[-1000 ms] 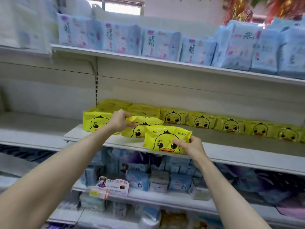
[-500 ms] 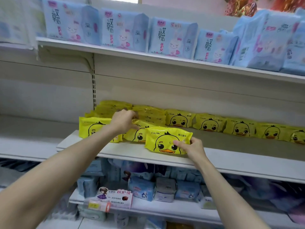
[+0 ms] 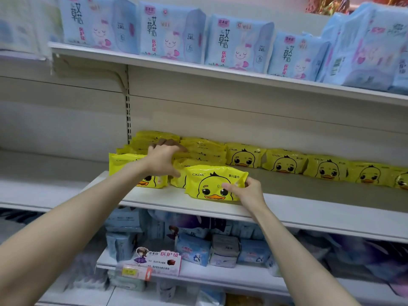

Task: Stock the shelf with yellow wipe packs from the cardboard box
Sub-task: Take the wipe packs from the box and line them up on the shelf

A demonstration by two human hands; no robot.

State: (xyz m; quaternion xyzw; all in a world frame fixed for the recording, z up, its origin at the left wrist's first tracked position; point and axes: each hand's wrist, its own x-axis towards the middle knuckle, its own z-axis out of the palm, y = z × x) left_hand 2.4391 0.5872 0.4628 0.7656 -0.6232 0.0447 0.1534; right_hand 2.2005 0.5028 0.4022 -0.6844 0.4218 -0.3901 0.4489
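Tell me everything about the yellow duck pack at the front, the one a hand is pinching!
The front duck pack is a soft, shiny yellow plastic pouch, sealed and puffy, with a cartoon duck face, an orange beak and "CKaK" printed at the top left. It stands upright on its long edge near the front of the white shelf, with its face toward the camera. The right hand pinches its right end. Its left end overlaps another yellow pack behind it.

Left hand (image 3: pixel 162 159) covers the duck on one pack (image 3: pixel 121 161); front pack (image 3: pixel 212 184) half-hides another; last pack (image 3: pixel 402 180), 3 o'clock, is cut off.
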